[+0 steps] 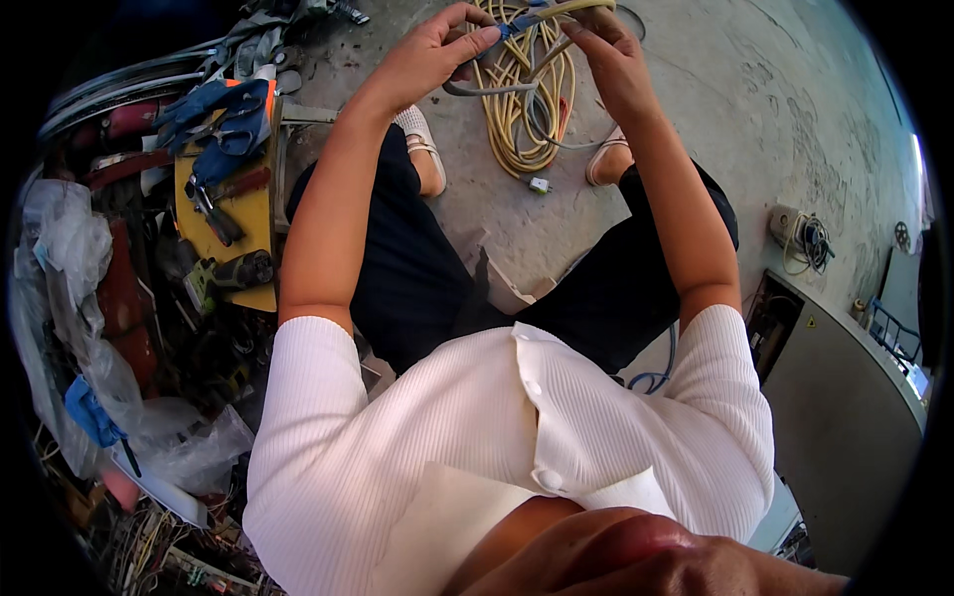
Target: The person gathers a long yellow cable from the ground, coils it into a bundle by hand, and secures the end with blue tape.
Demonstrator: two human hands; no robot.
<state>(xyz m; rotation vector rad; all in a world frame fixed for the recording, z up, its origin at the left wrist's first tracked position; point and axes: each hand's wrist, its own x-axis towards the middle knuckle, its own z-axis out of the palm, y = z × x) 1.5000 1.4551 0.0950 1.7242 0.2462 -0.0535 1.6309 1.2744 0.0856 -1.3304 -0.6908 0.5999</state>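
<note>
My left hand (437, 55) is closed in a pinch at a small blue piece (511, 27) at the top edge, where the cable is gripped. What that blue piece is cannot be made out. My right hand (618, 65) is closed around a yellow cable (556, 12), which runs between both hands. A grey cable (497, 90) loops below the fingers. Under the hands, a long coil of yellow cable (505, 129) lies on the floor between my feet, with a small pale connector (540, 186) at its near end.
On the left, a yellow board (238, 233) bears blue gloves (231, 124), pliers (216, 214) and a green cordless drill (234, 273). Clear plastic sheeting (75, 248) and piled scrap lie beyond. A grey cabinet (845, 397) and a small box with coiled wire (803, 238) are on the right.
</note>
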